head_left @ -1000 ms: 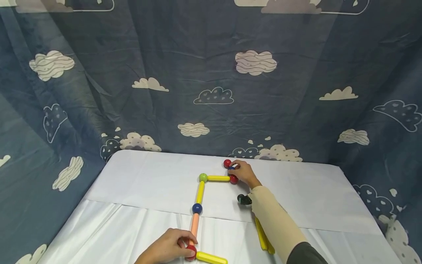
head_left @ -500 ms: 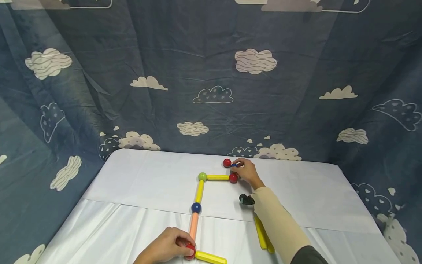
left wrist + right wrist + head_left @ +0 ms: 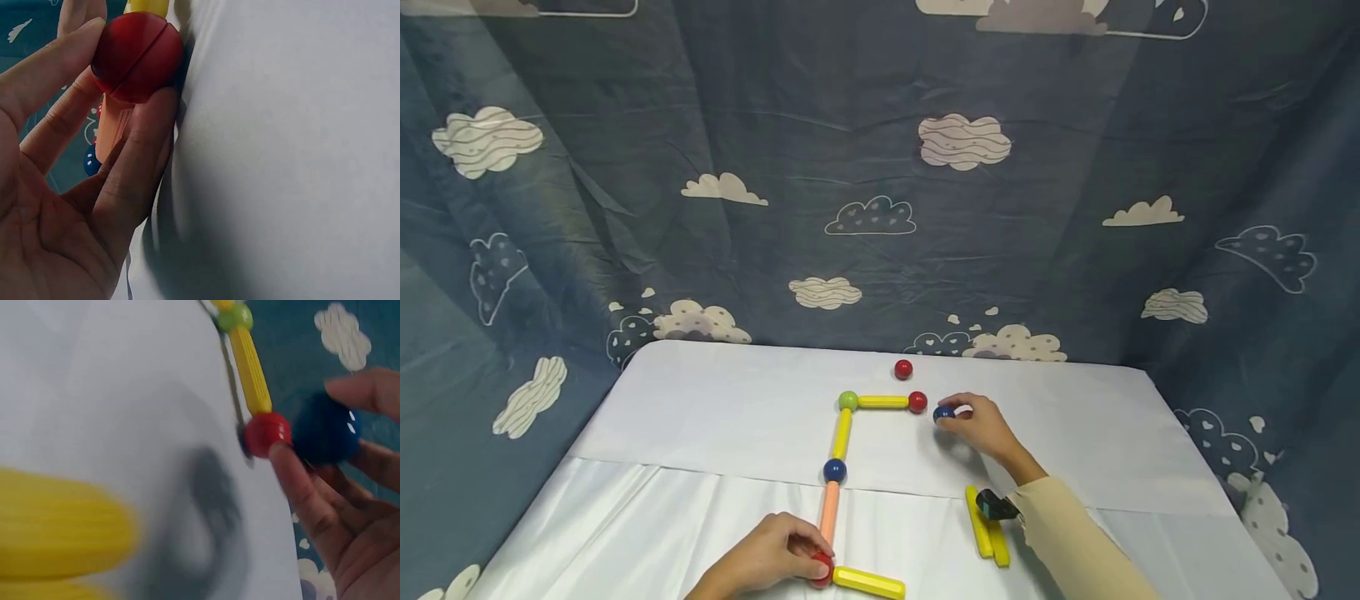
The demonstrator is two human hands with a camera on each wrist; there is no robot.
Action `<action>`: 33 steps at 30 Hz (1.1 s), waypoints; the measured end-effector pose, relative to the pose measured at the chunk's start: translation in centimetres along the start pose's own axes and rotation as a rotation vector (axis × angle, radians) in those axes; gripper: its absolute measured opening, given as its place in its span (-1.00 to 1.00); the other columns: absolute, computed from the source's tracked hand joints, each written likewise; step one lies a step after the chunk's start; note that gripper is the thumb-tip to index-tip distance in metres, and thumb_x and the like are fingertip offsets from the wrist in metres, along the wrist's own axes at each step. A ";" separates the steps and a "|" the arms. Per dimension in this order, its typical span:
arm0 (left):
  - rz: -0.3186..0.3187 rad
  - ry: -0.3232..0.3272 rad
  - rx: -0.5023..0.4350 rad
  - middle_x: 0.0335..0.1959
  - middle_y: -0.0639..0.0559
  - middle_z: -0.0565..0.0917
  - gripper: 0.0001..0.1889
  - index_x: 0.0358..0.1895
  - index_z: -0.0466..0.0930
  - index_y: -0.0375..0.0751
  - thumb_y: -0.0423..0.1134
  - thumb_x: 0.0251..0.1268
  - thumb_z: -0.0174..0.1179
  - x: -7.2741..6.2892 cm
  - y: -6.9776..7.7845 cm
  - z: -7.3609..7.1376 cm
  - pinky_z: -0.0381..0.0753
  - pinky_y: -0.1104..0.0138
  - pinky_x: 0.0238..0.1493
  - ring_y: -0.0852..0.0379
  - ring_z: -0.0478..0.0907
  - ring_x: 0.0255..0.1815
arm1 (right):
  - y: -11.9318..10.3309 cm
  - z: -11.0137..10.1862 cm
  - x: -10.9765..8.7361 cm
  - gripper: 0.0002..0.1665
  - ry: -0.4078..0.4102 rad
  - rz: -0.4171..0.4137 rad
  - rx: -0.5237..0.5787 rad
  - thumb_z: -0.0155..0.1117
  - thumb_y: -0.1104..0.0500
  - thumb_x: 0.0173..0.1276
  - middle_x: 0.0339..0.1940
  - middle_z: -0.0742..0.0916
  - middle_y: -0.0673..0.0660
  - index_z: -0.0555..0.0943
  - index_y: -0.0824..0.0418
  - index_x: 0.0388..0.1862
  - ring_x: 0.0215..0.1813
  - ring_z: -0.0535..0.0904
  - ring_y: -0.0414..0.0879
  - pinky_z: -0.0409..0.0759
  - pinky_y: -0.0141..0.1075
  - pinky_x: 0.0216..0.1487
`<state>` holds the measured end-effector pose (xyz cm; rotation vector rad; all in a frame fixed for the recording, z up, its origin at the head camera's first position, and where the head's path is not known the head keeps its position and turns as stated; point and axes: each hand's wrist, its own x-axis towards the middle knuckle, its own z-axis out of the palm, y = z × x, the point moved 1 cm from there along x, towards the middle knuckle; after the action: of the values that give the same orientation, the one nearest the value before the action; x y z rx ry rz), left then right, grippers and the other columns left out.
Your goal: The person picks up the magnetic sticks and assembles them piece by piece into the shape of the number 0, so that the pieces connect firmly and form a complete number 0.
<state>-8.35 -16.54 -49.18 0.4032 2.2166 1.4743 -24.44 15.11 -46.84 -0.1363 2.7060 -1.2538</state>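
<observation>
My left hand pinches a red ball at the near end of a chain of sticks and balls. From that ball an orange stick runs away to a blue ball, and a yellow stick points right. Beyond lie a second yellow stick, a green ball, a third yellow stick and a red end ball. Just right of that end, my right hand holds a loose blue ball between thumb and fingers, apart from the chain.
A loose red ball lies near the table's back edge. Yellow sticks lie side by side below the right wrist, partly behind its camera. A cloud-patterned curtain surrounds the white table.
My right hand has taken the blue ball away from beside the red balls, moving right and nearer to me. The left hand stays on its red ball. The head view has shifted slightly.
</observation>
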 end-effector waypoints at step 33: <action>-0.017 -0.070 -0.058 -0.42 0.01 0.69 -0.86 -0.27 0.72 -0.22 -0.34 0.07 0.40 0.2 0.0 -0.3 0.46 0.46 -0.44 0.23 0.53 -0.49 | -0.7 5.3 -12.3 -0.75 -0.727 -0.332 0.140 0.55 0.17 0.04 -0.62 0.61 -0.17 0.60 0.18 -0.42 -0.69 0.49 -0.40 0.39 -0.57 -0.65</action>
<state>-8.70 -16.73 -49.13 0.4101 2.1124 1.4888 -11.37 12.50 -48.36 -0.8655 2.0091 -1.1603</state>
